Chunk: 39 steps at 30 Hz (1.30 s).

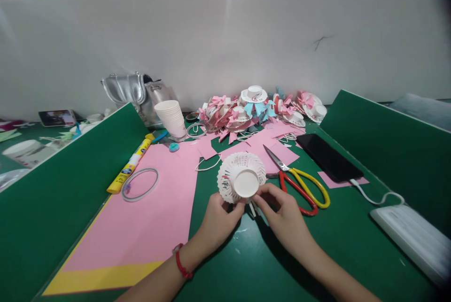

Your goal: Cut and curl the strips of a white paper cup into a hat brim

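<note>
A white paper cup (243,179) with its rim cut into curled strips, like a small hat, is held bottom towards me above the green table (317,255). My left hand (219,220) grips its lower left edge, fingers closed on the strips. My right hand (282,212) pinches the strips at its lower right edge. A red cord is tied round my left wrist.
Red and yellow scissors (299,182) lie right of the cup; a black phone (329,157) with a cable leads to a white power bank (412,241). Left: pink sheet (155,217), tape ring (140,183), glue stick (130,166), stacked cups (172,116). Finished cup hats (257,107) and a silver bag (139,93) stand behind.
</note>
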Tool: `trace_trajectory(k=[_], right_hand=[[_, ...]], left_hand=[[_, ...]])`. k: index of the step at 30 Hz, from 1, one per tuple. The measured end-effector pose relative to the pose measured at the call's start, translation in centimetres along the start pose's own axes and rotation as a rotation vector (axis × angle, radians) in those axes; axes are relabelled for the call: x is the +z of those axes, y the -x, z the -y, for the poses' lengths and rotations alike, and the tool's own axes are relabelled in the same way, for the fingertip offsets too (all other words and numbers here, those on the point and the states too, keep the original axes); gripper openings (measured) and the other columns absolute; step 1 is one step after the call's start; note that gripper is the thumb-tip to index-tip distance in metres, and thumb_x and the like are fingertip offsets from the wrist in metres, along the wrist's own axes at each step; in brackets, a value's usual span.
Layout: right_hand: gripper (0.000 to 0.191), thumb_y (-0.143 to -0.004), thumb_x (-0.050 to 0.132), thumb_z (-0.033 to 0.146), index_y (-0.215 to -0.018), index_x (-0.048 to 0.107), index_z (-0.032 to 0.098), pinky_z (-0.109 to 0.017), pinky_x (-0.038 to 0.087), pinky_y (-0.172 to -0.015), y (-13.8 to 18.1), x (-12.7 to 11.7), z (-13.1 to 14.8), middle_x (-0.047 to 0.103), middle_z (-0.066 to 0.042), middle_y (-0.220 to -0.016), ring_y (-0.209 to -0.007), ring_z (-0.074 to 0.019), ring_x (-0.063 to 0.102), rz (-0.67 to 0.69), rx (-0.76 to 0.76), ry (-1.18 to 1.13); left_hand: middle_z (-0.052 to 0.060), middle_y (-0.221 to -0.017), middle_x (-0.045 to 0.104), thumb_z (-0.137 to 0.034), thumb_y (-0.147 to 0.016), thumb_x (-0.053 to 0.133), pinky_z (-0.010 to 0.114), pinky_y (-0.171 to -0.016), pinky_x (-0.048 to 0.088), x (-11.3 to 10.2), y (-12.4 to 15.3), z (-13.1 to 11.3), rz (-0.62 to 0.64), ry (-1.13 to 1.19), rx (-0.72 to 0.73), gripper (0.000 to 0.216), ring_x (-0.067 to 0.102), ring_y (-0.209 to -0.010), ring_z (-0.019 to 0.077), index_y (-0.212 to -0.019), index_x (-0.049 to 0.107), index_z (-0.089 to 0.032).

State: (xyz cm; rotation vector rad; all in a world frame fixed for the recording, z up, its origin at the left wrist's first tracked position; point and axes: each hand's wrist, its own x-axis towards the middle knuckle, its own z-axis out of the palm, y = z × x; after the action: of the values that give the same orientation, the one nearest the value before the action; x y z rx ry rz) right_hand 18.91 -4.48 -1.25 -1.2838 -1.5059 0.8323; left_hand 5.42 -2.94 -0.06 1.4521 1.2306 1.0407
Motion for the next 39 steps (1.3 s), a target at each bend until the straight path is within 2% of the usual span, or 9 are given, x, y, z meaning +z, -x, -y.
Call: trace_trajectory(k=[3, 19, 26, 30, 34, 39], right_hand=[[0.011, -0.077, 0.052, 0.026, -0.072, 0.057, 0.017, -0.028, 0.049, -0.063, -0.16, -0.19, 0.33, 0.063, -0.004, -0.070, -0.067, -0.0176, 0.059, 0.030, 0.051, -0.066], [0.010, -0.076, 0.052, 0.024, -0.071, 0.057, 0.017, -0.028, 0.049, -0.063, -0.08, -0.14, 0.35, 0.065, -0.005, -0.070, -0.068, -0.0185, 0.061, 0.010, 0.021, -0.041], [0.011, -0.077, 0.052, 0.025, -0.071, 0.058, 0.018, -0.031, 0.049, -0.066, -0.07, -0.21, 0.50, 0.066, -0.005, -0.073, -0.072, -0.0199, 0.061, 0.025, 0.050, -0.034], [0.009, -0.076, 0.052, 0.023, -0.072, 0.058, 0.018, -0.030, 0.049, -0.065, -0.01, -0.18, 0.64, 0.066, -0.005, -0.072, -0.070, -0.0196, 0.061, 0.018, 0.047, -0.051], [0.009, -0.076, 0.052, 0.023, -0.071, 0.058, 0.018, -0.029, 0.048, -0.063, 0.16, 0.02, 0.74, 0.065, -0.005, -0.069, -0.067, -0.0191, 0.060, -0.020, 0.055, -0.050], [0.009, -0.075, 0.053, 0.023, -0.069, 0.056, 0.018, -0.028, 0.048, -0.059, 0.34, 0.34, 0.81, 0.064, -0.004, -0.065, -0.062, -0.0177, 0.060, -0.076, 0.065, -0.033]], left_hand=[[0.008, -0.081, 0.070, -0.020, -0.066, 0.057, 0.026, -0.066, 0.049, -0.09, -0.03, -0.08, -0.009, 0.004, -0.024, 0.016, 0.062, -0.074, 0.0192, -0.077, 0.061, -0.009], [0.004, -0.069, 0.067, -0.019, -0.063, 0.057, 0.023, -0.057, 0.047, -0.10, -0.16, -0.33, -0.047, 0.021, 0.000, 0.008, 0.059, -0.062, 0.0151, -0.063, 0.059, -0.012], [0.004, -0.067, 0.066, -0.019, -0.064, 0.056, 0.023, -0.056, 0.047, -0.12, -0.16, -0.13, -0.043, -0.026, 0.004, 0.008, 0.059, -0.060, 0.0155, -0.066, 0.058, -0.012], [0.006, -0.072, 0.068, -0.017, -0.064, 0.057, 0.025, -0.061, 0.049, -0.09, -0.10, 0.12, -0.018, -0.013, -0.018, 0.011, 0.061, -0.066, 0.0177, -0.072, 0.060, -0.011], [0.008, -0.081, 0.068, -0.016, -0.065, 0.056, 0.027, -0.068, 0.050, -0.07, 0.03, 0.26, 0.022, 0.002, -0.020, 0.016, 0.063, -0.074, 0.0194, -0.079, 0.060, -0.010], [0.008, -0.076, 0.067, -0.017, -0.066, 0.054, 0.028, -0.066, 0.050, -0.07, 0.19, 0.43, 0.044, -0.036, -0.031, 0.017, 0.063, -0.071, 0.0194, -0.080, 0.059, -0.009]])
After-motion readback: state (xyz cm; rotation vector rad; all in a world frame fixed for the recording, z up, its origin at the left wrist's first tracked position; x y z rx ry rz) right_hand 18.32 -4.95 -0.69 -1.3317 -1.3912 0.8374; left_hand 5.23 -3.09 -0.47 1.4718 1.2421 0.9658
